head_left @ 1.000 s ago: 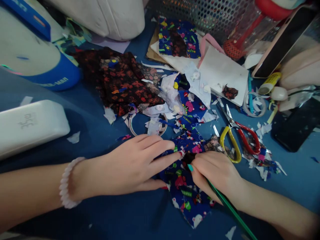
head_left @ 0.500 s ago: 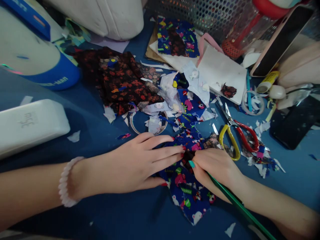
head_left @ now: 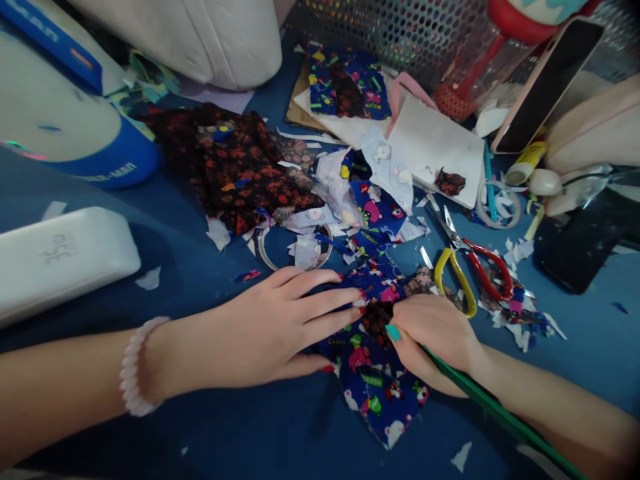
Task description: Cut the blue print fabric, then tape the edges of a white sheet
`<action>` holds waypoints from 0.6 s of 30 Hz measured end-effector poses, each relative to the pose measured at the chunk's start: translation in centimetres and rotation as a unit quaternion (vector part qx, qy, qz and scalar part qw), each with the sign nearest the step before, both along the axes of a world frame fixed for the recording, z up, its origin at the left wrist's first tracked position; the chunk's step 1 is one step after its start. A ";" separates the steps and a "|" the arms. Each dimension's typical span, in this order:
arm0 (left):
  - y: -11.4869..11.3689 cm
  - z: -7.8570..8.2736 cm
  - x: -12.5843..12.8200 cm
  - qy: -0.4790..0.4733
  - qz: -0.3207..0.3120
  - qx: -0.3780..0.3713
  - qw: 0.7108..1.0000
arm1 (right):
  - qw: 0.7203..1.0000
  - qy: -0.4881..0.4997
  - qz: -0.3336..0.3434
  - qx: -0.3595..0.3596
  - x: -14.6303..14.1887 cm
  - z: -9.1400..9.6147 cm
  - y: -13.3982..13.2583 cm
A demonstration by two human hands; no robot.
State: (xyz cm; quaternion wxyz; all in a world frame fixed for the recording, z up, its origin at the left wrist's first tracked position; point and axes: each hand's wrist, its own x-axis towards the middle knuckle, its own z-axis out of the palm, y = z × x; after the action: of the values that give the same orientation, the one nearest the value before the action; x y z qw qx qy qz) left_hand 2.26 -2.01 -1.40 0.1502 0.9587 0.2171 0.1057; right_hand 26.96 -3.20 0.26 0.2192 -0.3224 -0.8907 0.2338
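Right hand (head_left: 433, 337) edged outward, baring more dark scrap (head_left: 376, 323) between hands | pinches green stick (head_left: 487, 398); left hand (head_left: 273, 327) spread flat on blue cloth (head_left: 370, 397) | I'd guess scrap skews if left lifts

At the bottom centre of the frame, the left hand (head_left: 270, 327) lies spread on blue printed fabric (head_left: 373, 393) over a blue worktop (head_left: 240, 433). To its right, the right hand (head_left: 435, 333) grips a long green stick (head_left: 493, 403) that runs to the lower right corner, its fingers at a dark scrap (head_left: 376, 321) on the fabric. Scissors (head_left: 456, 242) lie right of centre, blades parted; dark floral cloth (head_left: 250, 160) sits bunched upper left of centre. A white case (head_left: 70, 257) lies at the left edge.
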 end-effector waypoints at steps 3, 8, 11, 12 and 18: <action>0.0 -0.1 0.0 0.001 -0.004 0.002 1.000 | 1.000 0.023 -0.011 -0.005 0.0 -0.4 -0.1; 0.0 -0.2 -0.2 0.002 -0.003 0.000 1.000 | 1.000 -0.001 -0.003 -0.012 0.1 -0.6 -0.2; 0.0 -0.1 -0.2 0.002 -0.002 0.002 1.000 | 0.999 -0.029 0.017 -0.037 0.2 -0.3 -0.2; 0.0 -0.1 -0.2 0.004 -0.002 0.001 1.000 | 0.998 -0.038 0.022 -0.047 0.1 -0.2 -0.2; 0.0 0.0 -0.1 0.005 -0.001 0.001 1.000 | 0.995 -0.065 0.015 -0.071 0.0 0.2 -0.3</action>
State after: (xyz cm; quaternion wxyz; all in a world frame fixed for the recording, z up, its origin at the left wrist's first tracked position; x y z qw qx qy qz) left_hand 2.16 -1.98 -1.40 0.1479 0.9598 0.2163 0.1008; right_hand 27.00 -3.47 0.47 0.1338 -0.3386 -0.8889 0.2779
